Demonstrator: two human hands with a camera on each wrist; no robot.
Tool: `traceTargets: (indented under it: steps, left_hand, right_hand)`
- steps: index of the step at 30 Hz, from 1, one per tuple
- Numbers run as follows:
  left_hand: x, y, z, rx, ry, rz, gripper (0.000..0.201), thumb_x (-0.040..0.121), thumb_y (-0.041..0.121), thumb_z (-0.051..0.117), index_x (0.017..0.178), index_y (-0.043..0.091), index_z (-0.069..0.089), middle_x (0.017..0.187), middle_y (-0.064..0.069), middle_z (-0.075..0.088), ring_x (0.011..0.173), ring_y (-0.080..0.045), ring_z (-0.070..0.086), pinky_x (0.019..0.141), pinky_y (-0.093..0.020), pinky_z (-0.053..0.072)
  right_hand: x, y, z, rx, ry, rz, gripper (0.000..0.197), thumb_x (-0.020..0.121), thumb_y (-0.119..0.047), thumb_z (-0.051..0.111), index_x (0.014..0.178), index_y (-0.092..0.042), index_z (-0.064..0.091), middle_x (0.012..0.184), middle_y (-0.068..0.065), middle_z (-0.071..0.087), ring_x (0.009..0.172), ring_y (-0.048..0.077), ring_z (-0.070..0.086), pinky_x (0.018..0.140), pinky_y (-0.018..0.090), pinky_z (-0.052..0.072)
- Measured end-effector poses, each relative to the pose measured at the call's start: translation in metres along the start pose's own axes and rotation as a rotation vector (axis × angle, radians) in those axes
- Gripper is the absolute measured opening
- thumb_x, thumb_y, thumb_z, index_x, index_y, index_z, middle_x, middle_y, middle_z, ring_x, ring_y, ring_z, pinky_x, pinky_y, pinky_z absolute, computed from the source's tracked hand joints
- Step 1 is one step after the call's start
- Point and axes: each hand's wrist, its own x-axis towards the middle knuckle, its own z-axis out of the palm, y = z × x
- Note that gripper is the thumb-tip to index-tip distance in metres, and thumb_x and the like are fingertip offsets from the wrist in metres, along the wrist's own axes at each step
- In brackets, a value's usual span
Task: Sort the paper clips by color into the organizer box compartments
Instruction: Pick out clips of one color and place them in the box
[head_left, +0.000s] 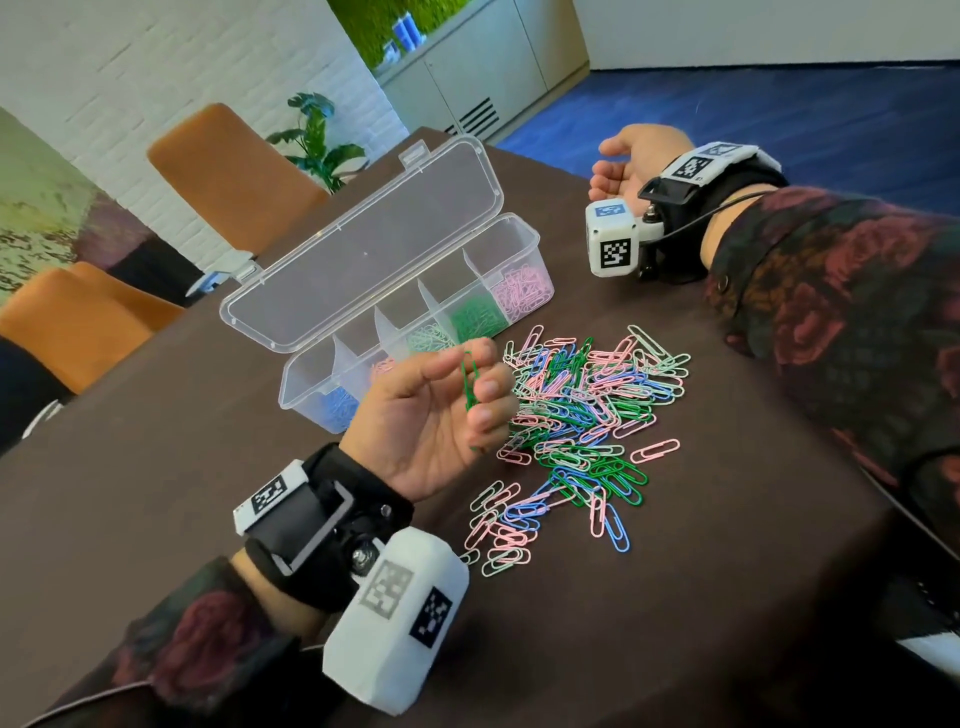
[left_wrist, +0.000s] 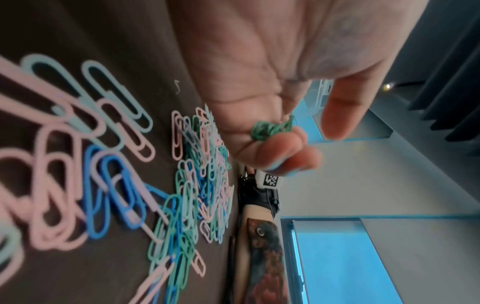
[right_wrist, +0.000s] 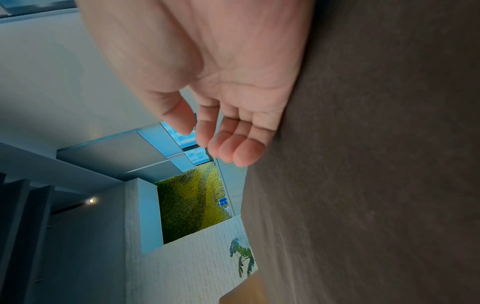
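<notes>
My left hand (head_left: 457, 395) is palm-up in front of the organizer box (head_left: 415, 322) and pinches dark green paper clips (head_left: 471, 382); in the left wrist view the dark green clips (left_wrist: 270, 128) sit bunched between curled fingers. A mixed pile of clips (head_left: 582, 410) in pink, blue, light green and dark green lies on the brown table right of that hand. The clear box has its lid open; compartments hold blue (head_left: 340, 402), pink, light green (head_left: 431, 340), dark green (head_left: 475, 317) and pink (head_left: 519, 291) clips. My right hand (head_left: 623, 166) rests on its side at the far right, empty, fingers loosely curled (right_wrist: 233, 148).
Two orange chairs (head_left: 228, 176) stand beyond the table's far left edge, with a potted plant (head_left: 317, 135) behind. The table edge (head_left: 545, 161) runs just past my right hand. Bare brown tabletop (head_left: 675, 597) lies in front of the pile.
</notes>
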Motion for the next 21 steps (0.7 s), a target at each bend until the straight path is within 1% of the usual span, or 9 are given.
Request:
traceTargets:
  steps: [3, 5, 7, 8, 11, 13, 15, 19, 21]
  left_hand:
    - [0.001, 0.001, 0.002, 0.403, 0.173, 0.019, 0.019, 0.076, 0.013, 0.067, 0.078, 0.014, 0.048, 0.060, 0.001, 0.043, 0.045, -0.008, 0.039, 0.041, -0.016, 0.032]
    - [0.001, 0.006, 0.004, 0.821, 0.230, 0.014, 0.013, 0.077, 0.013, 0.064, 0.073, 0.018, 0.053, 0.055, 0.002, 0.036, 0.043, -0.006, 0.029, 0.040, -0.014, 0.025]
    - [0.001, 0.012, 0.012, 1.307, 0.173, -0.049, 0.009, 0.082, 0.019, 0.066, 0.080, 0.017, 0.057, 0.054, 0.004, 0.037, 0.047, -0.009, 0.028, 0.048, -0.017, 0.028]
    - [0.002, 0.014, 0.014, 1.519, 0.148, -0.079, 0.011, 0.083, 0.021, 0.069, 0.084, 0.018, 0.058, 0.051, 0.010, 0.035, 0.049, -0.008, 0.027, 0.051, -0.019, 0.028]
    - [0.007, 0.015, 0.023, 1.926, 0.102, -0.105, 0.014, 0.083, 0.021, 0.070, 0.087, 0.023, 0.057, 0.046, 0.013, 0.040, 0.048, -0.006, 0.034, 0.051, -0.015, 0.026]
    - [0.011, 0.012, 0.025, 2.045, 0.091, -0.108, 0.016, 0.082, 0.021, 0.070, 0.084, 0.024, 0.055, 0.051, 0.022, 0.047, 0.051, 0.001, 0.042, 0.052, -0.013, 0.028]
    - [0.015, 0.011, 0.023, 2.066, 0.103, -0.118, 0.016, 0.081, 0.020, 0.070, 0.080, 0.022, 0.054, 0.049, 0.021, 0.048, 0.052, 0.003, 0.044, 0.052, -0.012, 0.028]
    - [0.015, 0.014, 0.017, 1.991, 0.087, -0.124, 0.020, 0.082, 0.016, 0.070, 0.071, 0.022, 0.054, 0.046, 0.014, 0.043, 0.048, -0.005, 0.039, 0.051, -0.014, 0.030]
    - [0.013, 0.016, 0.014, 1.839, 0.110, -0.127, 0.022, 0.081, 0.016, 0.071, 0.070, 0.022, 0.053, 0.047, 0.011, 0.038, 0.048, -0.007, 0.033, 0.051, -0.015, 0.028]
  right_hand:
    - [0.000, 0.000, 0.000, -0.007, -0.005, 0.006, 0.010, 0.088, -0.011, 0.050, 0.087, -0.004, 0.056, 0.069, 0.005, 0.056, 0.055, 0.017, 0.055, 0.055, 0.026, 0.051]
    - [0.000, 0.000, 0.000, -0.005, -0.005, 0.001, 0.010, 0.088, -0.011, 0.049, 0.088, -0.004, 0.057, 0.070, 0.006, 0.056, 0.054, 0.017, 0.055, 0.055, 0.025, 0.051]
    - [0.000, 0.000, 0.000, -0.002, -0.003, -0.005, 0.011, 0.088, -0.012, 0.049, 0.090, -0.005, 0.058, 0.070, 0.006, 0.057, 0.054, 0.017, 0.055, 0.055, 0.025, 0.051]
    - [0.000, 0.000, 0.000, -0.002, -0.003, -0.006, 0.011, 0.088, -0.012, 0.049, 0.091, -0.005, 0.058, 0.070, 0.006, 0.057, 0.055, 0.017, 0.055, 0.055, 0.025, 0.051]
    - [-0.001, 0.000, 0.000, -0.004, 0.000, -0.004, 0.010, 0.088, -0.011, 0.050, 0.090, -0.004, 0.057, 0.069, 0.006, 0.057, 0.055, 0.017, 0.055, 0.055, 0.025, 0.051]
    - [-0.001, 0.000, 0.000, -0.004, 0.001, -0.006, 0.010, 0.088, -0.011, 0.050, 0.090, -0.004, 0.058, 0.069, 0.006, 0.057, 0.054, 0.017, 0.055, 0.055, 0.025, 0.051]
    - [-0.001, 0.001, 0.000, -0.003, 0.002, -0.008, 0.010, 0.088, -0.011, 0.050, 0.089, -0.005, 0.058, 0.069, 0.006, 0.057, 0.054, 0.017, 0.055, 0.055, 0.025, 0.051]
    - [-0.002, -0.001, 0.000, -0.007, 0.011, -0.016, 0.011, 0.088, -0.012, 0.050, 0.089, -0.005, 0.059, 0.072, 0.006, 0.057, 0.056, 0.018, 0.055, 0.056, 0.026, 0.052]
    - [-0.002, -0.001, -0.001, -0.011, 0.010, -0.004, 0.011, 0.088, -0.012, 0.051, 0.089, -0.005, 0.059, 0.073, 0.006, 0.057, 0.057, 0.017, 0.056, 0.056, 0.026, 0.052]
